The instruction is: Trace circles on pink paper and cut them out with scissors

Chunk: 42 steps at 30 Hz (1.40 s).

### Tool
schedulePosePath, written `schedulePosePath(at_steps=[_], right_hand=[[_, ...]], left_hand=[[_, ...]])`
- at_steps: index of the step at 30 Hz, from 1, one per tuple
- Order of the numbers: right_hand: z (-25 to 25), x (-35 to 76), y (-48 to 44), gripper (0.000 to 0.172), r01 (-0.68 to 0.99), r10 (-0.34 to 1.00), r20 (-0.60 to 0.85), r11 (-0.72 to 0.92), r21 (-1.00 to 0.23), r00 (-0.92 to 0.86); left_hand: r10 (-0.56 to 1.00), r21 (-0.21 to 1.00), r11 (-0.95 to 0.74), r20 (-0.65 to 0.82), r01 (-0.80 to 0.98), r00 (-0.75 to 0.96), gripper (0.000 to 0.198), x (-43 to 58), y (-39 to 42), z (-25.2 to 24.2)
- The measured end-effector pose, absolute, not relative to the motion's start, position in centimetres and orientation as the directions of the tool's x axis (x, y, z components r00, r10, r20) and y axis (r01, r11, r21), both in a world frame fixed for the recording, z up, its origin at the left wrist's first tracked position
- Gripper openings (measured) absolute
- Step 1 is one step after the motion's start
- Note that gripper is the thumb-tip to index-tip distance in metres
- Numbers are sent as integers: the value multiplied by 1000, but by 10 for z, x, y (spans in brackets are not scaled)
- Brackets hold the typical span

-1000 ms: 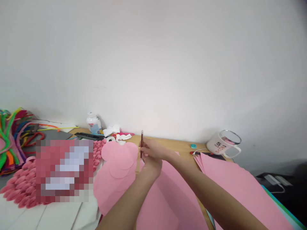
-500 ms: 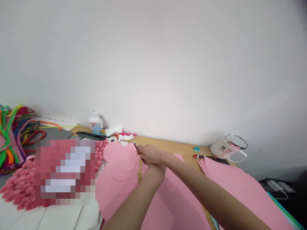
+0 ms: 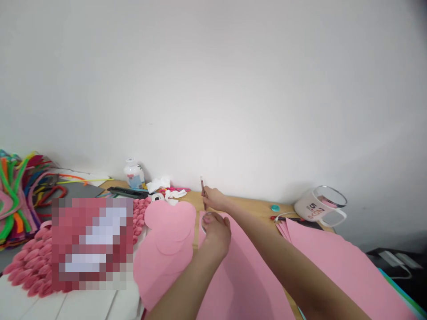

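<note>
My right hand (image 3: pixel 215 198) grips a dark pencil (image 3: pixel 203 194) with a pale upper end. It stands almost upright at the far edge of a pink paper sheet (image 3: pixel 253 271). Just nearer to me, my left hand (image 3: pixel 216 231) is closed over a small round thing with a white rim (image 3: pixel 203 224), mostly hidden under the fingers, and presses it on the sheet's far left corner. To the left lie several overlapping round pink paper pieces (image 3: pixel 167 262).
A white mug (image 3: pixel 308 209) and more pink sheets (image 3: pixel 333 262) lie right. At the back stand a white bottle (image 3: pixel 134 173), a cutter knife (image 3: pixel 128 192) and crumpled tissue (image 3: pixel 159 184). Pink rosettes (image 3: pixel 30 271) and colourful pipe cleaners (image 3: pixel 16 195) fill the left.
My right hand has moved away from over my left hand, up and slightly right. The pencil has turned from slanted to nearly upright. The round thing under my left hand now shows.
</note>
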State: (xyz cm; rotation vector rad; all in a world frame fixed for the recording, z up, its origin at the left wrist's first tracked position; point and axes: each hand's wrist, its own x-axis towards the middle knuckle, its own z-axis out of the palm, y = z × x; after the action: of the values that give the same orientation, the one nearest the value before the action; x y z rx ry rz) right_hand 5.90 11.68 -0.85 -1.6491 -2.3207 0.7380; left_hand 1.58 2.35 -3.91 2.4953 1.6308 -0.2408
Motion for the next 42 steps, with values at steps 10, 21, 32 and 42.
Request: schedulePosePath(at_steps=[10,21,32,42], right_hand=[[-35,114,111,27,736,993,-60,31,-676,-97],[-52,196,47,10,248,999,-51,-49,-968,-3],[-66,210,12,20,-45,995,-23,-28,-999,-92],[-85,215,22,29,-317,1000,-3,2,-949,14]], left_hand=[[876,-147,-467,-208,872,435,51,8,20,-14],[837,-68,-531,-193,844,511,38,-15,24,-12],[849,-87,-529,-77,844,524,33,-30,19,-6],[771,-258,-613,8,746,637,26,55,-3,-28]])
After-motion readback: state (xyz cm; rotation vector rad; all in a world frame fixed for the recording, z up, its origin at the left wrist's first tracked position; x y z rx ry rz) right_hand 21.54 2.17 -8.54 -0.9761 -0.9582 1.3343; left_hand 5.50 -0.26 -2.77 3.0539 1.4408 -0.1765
